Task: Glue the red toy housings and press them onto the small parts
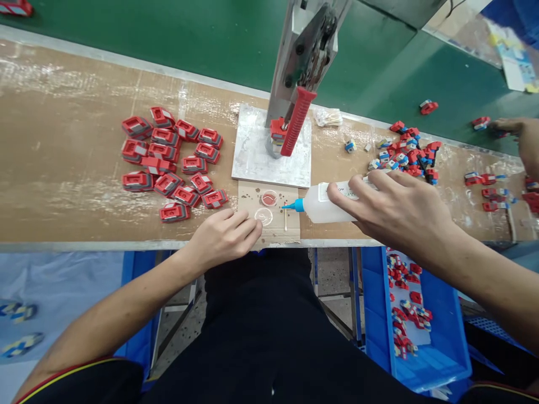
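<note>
My right hand is wrapped round a white squeeze bottle with a blue nozzle, tipped on its side. The nozzle tip points left, over a stained piece of cardboard and just right of a small clear cup with reddish contents. A round clear lid is in front of the cup. My left hand has its fingers curled, the tips at the lid's left edge; whether they grip anything is hidden. A cotton swab lies on the cardboard beneath the nozzle.
Behind the cardboard stands a press with a red handle on a metal plate. Several red toy car parts lie left, red and blue pieces right. A blue bin stands below right; another person's hand is far right.
</note>
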The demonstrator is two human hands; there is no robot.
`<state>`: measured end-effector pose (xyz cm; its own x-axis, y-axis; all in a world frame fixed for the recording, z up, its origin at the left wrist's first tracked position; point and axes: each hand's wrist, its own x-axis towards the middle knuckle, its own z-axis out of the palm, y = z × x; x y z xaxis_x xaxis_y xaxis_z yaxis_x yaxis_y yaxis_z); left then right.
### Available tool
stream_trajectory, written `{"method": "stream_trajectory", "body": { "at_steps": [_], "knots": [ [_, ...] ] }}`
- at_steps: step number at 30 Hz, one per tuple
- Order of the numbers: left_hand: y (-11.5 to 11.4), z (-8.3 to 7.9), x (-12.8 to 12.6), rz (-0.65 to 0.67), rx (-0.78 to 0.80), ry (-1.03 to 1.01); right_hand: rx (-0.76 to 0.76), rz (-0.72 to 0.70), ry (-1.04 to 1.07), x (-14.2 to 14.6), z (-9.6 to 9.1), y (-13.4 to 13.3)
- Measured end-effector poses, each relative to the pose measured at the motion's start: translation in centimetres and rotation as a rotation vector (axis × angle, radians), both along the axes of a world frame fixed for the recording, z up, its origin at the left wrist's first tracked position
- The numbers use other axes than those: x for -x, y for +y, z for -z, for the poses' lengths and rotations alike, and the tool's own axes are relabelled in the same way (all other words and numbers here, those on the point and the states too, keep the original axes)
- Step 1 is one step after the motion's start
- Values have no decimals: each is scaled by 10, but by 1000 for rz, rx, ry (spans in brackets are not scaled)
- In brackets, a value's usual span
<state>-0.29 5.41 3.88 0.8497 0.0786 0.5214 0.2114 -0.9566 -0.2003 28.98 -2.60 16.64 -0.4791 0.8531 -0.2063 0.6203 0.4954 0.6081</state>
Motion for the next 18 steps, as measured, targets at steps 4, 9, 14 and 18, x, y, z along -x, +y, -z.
{"method": "stream_trajectory", "body": {
  "at_steps": [4, 9, 14, 18],
  "knots": [
    [-1, 0, 16, -23, -20, 6, 28, -41, -38, -1, 13, 2],
    [-3, 0, 22, -46, -24, 2, 68, -15, -25, 6, 21, 9],
    [-3, 2, 15, -31, -14, -28, 80, -19, -10, 6, 22, 11],
    [-1, 6, 9, -7, -1, -62, 82, -1, 12, 1, 22, 8]
  ]
}}
